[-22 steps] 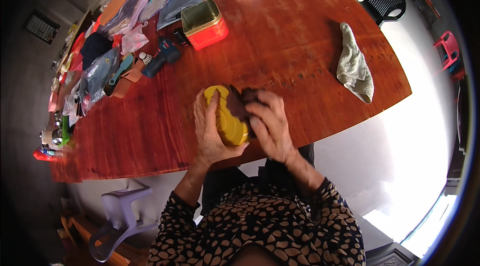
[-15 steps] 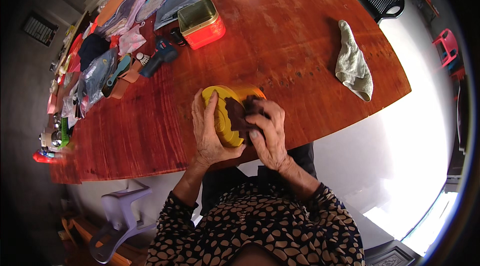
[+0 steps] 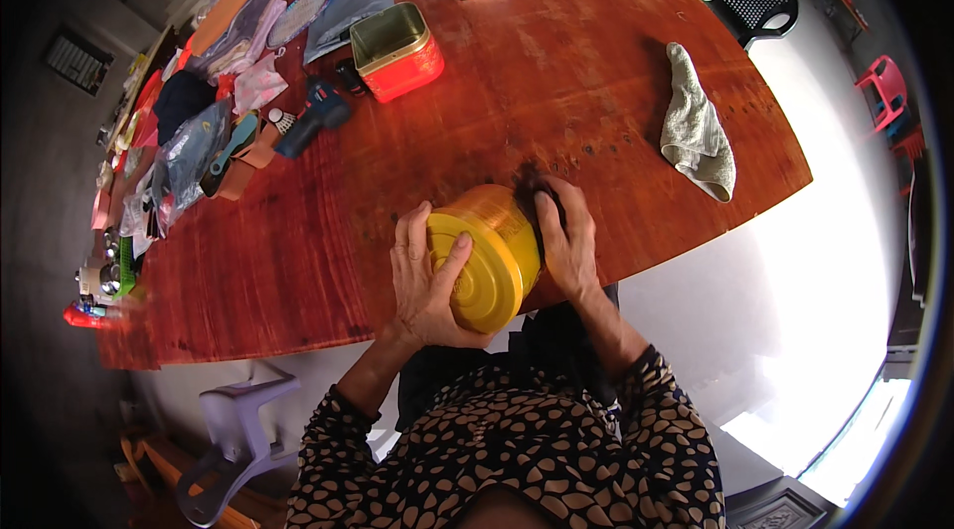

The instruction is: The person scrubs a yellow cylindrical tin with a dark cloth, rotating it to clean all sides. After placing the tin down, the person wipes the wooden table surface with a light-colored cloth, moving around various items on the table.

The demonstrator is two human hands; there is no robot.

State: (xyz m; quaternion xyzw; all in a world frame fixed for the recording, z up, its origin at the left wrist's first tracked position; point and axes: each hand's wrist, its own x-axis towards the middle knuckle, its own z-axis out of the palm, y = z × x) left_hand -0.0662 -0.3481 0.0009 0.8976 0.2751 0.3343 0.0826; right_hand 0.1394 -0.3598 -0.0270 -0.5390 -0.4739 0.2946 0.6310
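Note:
A yellow plastic jar lies tilted at the table's near edge, its round lid facing left and toward me. My left hand grips the lid end, thumb across the lid and fingers along its far rim. On the other side my right hand presses a dark brown cloth against the jar's right end. Its fingers are curled over the cloth, and part of the cloth is hidden beneath them.
A red square tin stands open beyond the jar, beside a cordless drill. A pale cloth lies at the right. Folded clothes, bags and a badminton racket crowd the left side. A lavender plastic chair is below left.
The brown cloth has gone from the lid's face to the jar's right end, with my right hand. The jar has turned, showing more of its side and lid.

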